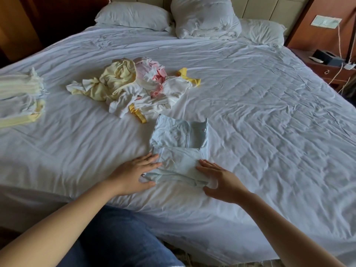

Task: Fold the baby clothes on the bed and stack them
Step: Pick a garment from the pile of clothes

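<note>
Item: pale blue garment (179, 151), lower centre of frame, flat on the bed (57, 151). Its long axis runs from the near edge toward the headboard, with the near end folded over.
Hands: left hand (134, 174) and right hand (219, 180), fingers straight, pressing the fold's two sides and gripping nothing.
Nearby: unfolded pile (131, 85) just beyond; folded stack (19, 97) at the left edge of the frame.
Room: open sheet (269, 122) to the right.
</note>
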The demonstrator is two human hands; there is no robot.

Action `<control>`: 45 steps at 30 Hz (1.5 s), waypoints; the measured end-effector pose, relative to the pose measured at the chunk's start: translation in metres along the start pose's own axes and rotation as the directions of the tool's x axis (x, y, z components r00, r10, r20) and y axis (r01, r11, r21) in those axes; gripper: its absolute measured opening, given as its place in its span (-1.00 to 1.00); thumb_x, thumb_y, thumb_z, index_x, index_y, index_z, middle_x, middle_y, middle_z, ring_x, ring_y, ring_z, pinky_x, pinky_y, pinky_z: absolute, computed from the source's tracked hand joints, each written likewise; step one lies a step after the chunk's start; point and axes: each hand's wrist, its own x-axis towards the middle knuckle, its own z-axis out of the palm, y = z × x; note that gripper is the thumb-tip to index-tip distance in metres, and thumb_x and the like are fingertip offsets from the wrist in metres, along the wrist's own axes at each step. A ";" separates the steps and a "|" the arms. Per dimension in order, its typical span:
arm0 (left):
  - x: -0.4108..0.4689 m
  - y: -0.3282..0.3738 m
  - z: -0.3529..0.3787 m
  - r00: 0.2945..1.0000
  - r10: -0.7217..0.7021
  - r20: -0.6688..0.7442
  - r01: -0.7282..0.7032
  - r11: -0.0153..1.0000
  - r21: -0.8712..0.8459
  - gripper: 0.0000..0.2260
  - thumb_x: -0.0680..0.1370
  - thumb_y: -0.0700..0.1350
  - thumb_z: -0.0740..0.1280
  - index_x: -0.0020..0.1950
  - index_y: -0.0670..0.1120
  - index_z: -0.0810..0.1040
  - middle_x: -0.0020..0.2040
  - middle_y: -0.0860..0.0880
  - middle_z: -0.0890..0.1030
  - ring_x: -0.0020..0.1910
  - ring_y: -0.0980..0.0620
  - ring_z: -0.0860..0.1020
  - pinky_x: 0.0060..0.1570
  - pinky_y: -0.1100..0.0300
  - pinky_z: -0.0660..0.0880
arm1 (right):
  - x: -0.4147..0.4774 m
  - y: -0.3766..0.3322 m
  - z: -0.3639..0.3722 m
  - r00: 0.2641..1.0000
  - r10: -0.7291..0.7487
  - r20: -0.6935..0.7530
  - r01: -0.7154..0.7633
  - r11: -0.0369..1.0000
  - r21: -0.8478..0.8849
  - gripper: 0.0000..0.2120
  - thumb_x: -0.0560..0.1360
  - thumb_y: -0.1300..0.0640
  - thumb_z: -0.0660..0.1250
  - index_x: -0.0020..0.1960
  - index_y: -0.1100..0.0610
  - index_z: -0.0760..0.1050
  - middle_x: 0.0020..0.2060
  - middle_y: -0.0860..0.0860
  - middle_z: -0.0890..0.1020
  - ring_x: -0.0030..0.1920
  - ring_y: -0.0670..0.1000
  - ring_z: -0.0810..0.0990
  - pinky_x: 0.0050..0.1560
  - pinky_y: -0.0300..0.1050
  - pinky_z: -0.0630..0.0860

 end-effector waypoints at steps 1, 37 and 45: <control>-0.004 -0.002 0.000 1.000 -0.001 -0.008 0.001 1.000 -0.017 -0.41 0.50 0.32 0.19 0.51 0.37 0.10 0.50 0.44 -0.11 0.48 0.43 -0.18 0.41 0.31 0.02 | -0.002 -0.001 -0.002 1.000 0.010 0.006 -0.010 1.000 -0.011 -0.33 0.38 -0.02 0.42 0.45 -0.20 0.32 0.45 -0.35 0.15 0.44 -0.38 0.06 0.31 -0.56 0.06; 0.025 0.035 -0.033 0.865 -0.369 -0.340 0.048 0.735 -0.677 -0.56 0.31 0.32 0.34 0.08 0.19 0.36 0.02 0.12 0.56 -0.04 0.08 0.58 -0.02 0.01 0.52 | 0.038 -0.044 -0.044 0.772 0.507 -0.383 -0.240 0.790 0.563 -0.83 0.56 0.12 0.22 -0.14 0.17 0.51 -0.28 0.01 0.55 -0.23 0.02 0.50 -0.22 -0.05 0.38; 0.082 0.025 -0.041 0.742 -0.468 -0.481 0.135 0.806 -0.576 -0.61 0.57 0.11 0.31 0.31 -0.07 0.39 0.19 -0.06 0.60 0.15 -0.12 0.57 0.05 -0.01 0.51 | 0.095 -0.029 -0.047 0.668 0.583 -0.462 -0.392 0.804 0.448 -0.84 0.61 0.06 0.15 0.04 0.10 0.46 -0.15 -0.02 0.54 -0.08 0.07 0.49 0.07 -0.05 0.35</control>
